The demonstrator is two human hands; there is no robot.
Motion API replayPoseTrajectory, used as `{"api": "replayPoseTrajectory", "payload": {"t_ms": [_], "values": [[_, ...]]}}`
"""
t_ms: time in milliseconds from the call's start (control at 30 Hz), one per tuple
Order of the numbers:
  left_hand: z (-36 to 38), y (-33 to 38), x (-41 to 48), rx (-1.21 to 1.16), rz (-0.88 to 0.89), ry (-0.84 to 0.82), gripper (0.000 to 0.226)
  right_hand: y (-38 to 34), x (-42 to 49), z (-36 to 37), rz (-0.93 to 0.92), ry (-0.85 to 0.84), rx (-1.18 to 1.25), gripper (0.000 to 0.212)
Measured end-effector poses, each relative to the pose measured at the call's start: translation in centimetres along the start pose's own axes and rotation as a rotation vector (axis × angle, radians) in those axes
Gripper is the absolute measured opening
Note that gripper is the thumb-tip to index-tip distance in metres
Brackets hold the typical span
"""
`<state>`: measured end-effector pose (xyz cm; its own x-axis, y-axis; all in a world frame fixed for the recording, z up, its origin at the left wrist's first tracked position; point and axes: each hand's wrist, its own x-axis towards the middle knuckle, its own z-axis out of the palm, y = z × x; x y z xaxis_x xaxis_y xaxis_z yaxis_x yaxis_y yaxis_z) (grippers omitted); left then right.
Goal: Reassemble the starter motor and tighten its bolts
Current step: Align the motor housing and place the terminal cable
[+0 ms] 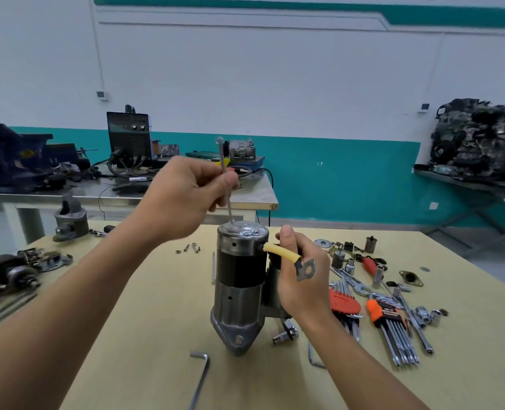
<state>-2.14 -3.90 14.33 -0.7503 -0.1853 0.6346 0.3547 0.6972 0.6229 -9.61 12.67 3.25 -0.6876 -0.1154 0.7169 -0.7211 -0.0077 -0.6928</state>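
Motor: centre frame, upright on table, nose down. Judged heavy, rigid, top-heavy; smooth shell probably slick. My right hand wraps its side, best hold.
Lead: yellow sleeve, flexible; no handle.
Bolt: long, thin, light; my left hand pinches mid-shaft, tip at top cap.
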Motion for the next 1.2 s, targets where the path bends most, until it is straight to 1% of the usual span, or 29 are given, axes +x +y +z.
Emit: {"api": "replayPoseTrajectory", "payload": {"t_ms": [100,267,567,733,833,967,1000,1067,1100,1167,1200], "values": [[0.0,1.5,0.2,-0.154,-0.001,-0.006,0.026,-0.3,-0.1,0.1,-0.016,-0.003,0.01,0.039],[0.4,2.3,0.0,-0.244,-0.033,-0.085,0.031,-0.3,-0.2,0.0,-0.039,0.002,-0.006,0.037],[0.3,2.3,0.1,-0.089,-0.034,-0.117,0.032,-0.1,-0.2,0.0,-0.003,-0.005,0.016,0.036],[1.7,2.0,-0.5,0.067,-0.028,-0.275,0.032,-0.1,-0.1,0.1,0.012,-0.014,0.031,0.035],[1.9,1.5,-0.8,0.093,-0.013,-0.246,0.032,-0.1,-0.1,0.0,0.022,-0.014,0.024,0.037],[2.1,0.2,-1.7,0.152,0.006,-0.239,0.024,0.0,0.0,0.0,0.018,-0.009,0.016,0.037],[2.1,-0.2,-1.9,0.154,0.006,-0.228,0.029,0.0,0.0,0.0,0.022,-0.009,0.018,0.037],[2.0,-0.9,-2.0,0.113,0.023,-0.199,0.063,0.2,0.0,0.0,0.03,-0.005,0.015,0.037],[1.8,-1.3,-1.9,0.065,0.037,-0.196,0.077,0.2,0.1,0.0,0.032,-0.003,0.016,0.036],[1.5,-1.8,-1.7,-0.03,0.064,-0.243,0.091,0.3,0.1,0.1,0.032,0.0,0.017,0.038],[1.5,-2.0,-1.6,-0.051,0.069,-0.29,0.093,0.3,0.1,0.1,0.03,0.001,0.013,0.039]]}}
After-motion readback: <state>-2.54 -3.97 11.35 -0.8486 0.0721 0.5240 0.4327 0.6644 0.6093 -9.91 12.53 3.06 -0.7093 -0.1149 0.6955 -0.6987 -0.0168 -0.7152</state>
